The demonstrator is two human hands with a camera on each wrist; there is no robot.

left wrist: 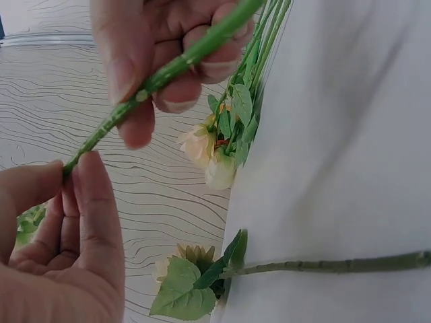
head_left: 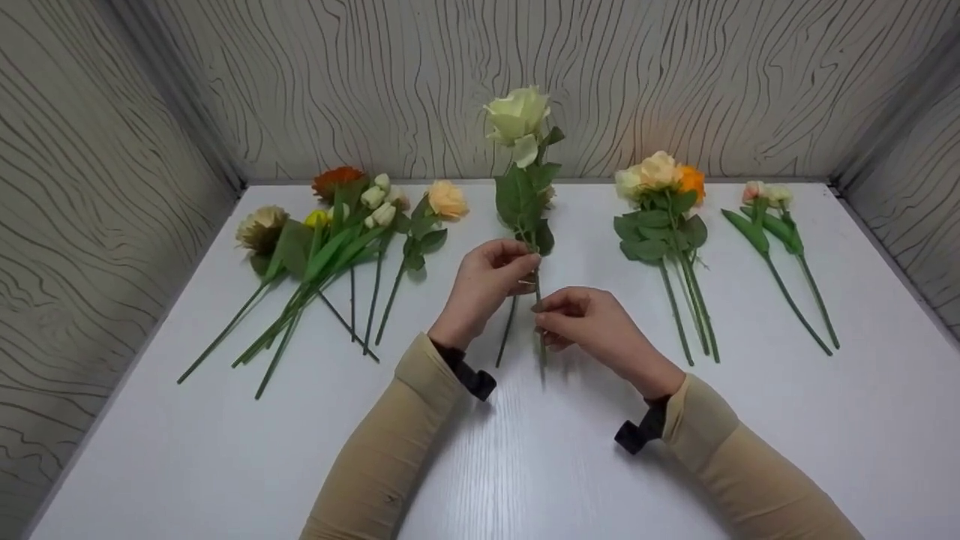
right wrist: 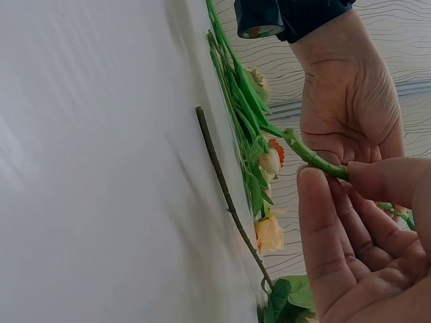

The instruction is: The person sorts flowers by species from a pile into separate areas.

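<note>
I have the left hand (head_left: pixel 491 281) pinching a pale-green, broad-petalled rose (head_left: pixel 517 116) by its slim stem (head_left: pixel 538 295) — right hand (head_left: pixel 596 322) pinching lower — above the white table (head_left: pixel 525 457).

Nothing in the three views can be read as text, label or brand. No number or sign is legible either.
</note>
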